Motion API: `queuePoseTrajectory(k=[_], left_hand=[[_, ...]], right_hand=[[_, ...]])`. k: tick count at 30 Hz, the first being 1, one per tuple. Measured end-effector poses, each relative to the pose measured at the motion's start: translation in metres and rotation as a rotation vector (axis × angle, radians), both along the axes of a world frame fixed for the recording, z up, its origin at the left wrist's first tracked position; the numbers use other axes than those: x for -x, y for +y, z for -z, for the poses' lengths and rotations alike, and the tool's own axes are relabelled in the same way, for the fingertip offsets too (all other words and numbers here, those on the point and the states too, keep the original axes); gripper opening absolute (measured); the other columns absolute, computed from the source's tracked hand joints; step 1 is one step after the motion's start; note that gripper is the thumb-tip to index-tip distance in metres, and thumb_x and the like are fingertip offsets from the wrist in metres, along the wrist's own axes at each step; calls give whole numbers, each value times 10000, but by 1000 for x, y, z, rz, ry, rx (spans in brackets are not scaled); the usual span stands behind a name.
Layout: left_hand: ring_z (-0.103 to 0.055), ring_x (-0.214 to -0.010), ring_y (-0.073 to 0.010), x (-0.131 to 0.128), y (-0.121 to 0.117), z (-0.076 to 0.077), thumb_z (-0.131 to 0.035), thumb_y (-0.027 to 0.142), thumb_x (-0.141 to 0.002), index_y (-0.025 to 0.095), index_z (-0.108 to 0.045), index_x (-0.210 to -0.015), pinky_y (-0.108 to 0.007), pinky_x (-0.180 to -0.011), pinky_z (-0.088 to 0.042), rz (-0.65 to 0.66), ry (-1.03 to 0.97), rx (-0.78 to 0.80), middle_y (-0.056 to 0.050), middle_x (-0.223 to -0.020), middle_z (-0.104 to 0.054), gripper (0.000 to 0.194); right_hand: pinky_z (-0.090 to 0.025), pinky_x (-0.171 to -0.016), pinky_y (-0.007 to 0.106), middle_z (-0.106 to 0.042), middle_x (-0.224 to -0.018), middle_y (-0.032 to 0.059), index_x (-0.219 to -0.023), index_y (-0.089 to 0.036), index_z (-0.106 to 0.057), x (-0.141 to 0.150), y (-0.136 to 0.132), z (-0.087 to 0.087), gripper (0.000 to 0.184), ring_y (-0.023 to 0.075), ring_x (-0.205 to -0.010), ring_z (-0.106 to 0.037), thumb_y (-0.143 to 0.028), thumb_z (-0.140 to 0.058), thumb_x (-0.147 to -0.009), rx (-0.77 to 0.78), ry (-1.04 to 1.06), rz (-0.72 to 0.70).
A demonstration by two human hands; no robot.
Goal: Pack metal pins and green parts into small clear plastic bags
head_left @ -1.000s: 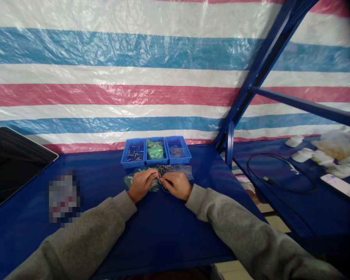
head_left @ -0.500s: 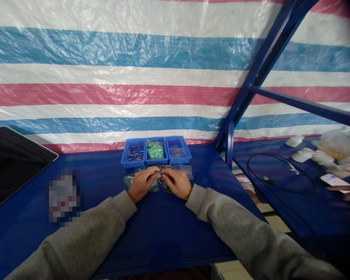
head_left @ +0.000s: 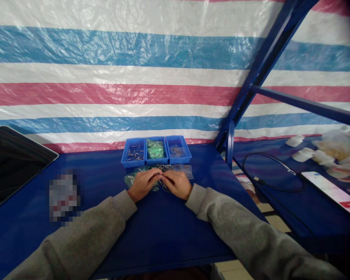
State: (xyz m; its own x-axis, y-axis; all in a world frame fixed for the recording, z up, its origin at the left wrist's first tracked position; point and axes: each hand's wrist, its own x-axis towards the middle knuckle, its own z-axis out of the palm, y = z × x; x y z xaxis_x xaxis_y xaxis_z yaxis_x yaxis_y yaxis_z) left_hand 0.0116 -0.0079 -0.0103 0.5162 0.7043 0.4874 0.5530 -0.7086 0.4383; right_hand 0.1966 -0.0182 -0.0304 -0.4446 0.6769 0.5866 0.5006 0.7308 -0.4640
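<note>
Any pc. btwn fingers (head_left: 155, 171) hidden, dark panel (head_left: 16, 165) cut off @ L edge, nearby pixelated obj. (head_left: 63, 196) unclear

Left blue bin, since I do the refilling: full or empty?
Neither: loose metal pins lie scattered in the bin, its floor showing between them.

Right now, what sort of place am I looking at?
Probably a makeshift workshop or sorting station: blue bins of small metal pins and bagged parts, a blue table with a metal frame beside it, and a striped plastic sheet hung as a wall.

Phone (head_left: 332, 193) and cable (head_left: 258, 179) farther left
</note>
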Motion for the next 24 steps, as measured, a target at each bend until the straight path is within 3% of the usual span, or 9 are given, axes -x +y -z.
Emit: queuePoseTrajectory(k=[15,24], left_hand=[[-615,-704,-105,-4,-2,-7,-422,308,-899,188,-582,-976,-199,-669,-452,9,48,61,-6,-848,-666,213],[-629,-768,-123,-5,-1,-6,-390,285,-914,194,-574,-994,-209,-690,-449,25,79,60,-19,-891,-665,220]], right_hand=[[-431,-670,232,-637,-757,43,-825,-175,-597,0,1,2,217,136,-697,-595,-251,-411,-907,6,-44,24],[-430,-683,236,-642,-762,43,-823,-177,-598,0,1,3,223,136,-702,-593,-251,-405,-906,16,-49,10]])
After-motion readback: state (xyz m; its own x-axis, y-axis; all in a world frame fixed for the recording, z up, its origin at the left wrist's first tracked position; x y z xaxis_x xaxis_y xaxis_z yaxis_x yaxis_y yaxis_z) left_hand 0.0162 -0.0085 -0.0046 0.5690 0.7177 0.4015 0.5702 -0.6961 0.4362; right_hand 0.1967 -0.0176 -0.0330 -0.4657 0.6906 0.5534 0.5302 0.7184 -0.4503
